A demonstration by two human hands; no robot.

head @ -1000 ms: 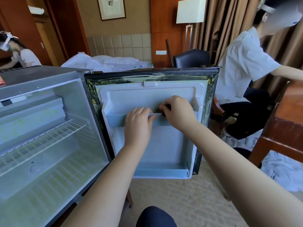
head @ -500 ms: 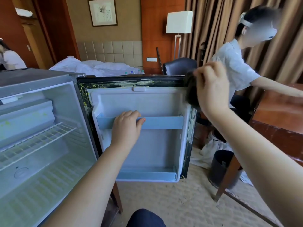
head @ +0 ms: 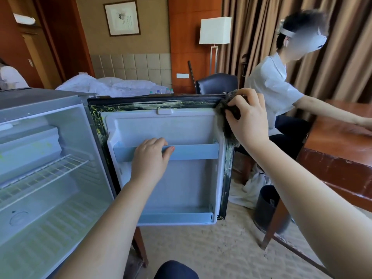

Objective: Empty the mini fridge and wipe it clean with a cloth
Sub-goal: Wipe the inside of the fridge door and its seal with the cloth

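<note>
Here the grip of the right hand (head: pixel 248 119) pinches the cloth (head: pixel 229 135) against the door (head: pixel 181 182).

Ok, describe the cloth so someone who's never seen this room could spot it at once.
Find the open fridge door in the middle of the view, white inside with a black seal round it. At its top right corner the right hand grips the cloth. It is the only dark, fuzzy thing there, bunched against the smooth seal.

Head view faces forward-down, near fridge door (head: pixel 181 178); edges seemingly bowed
</note>
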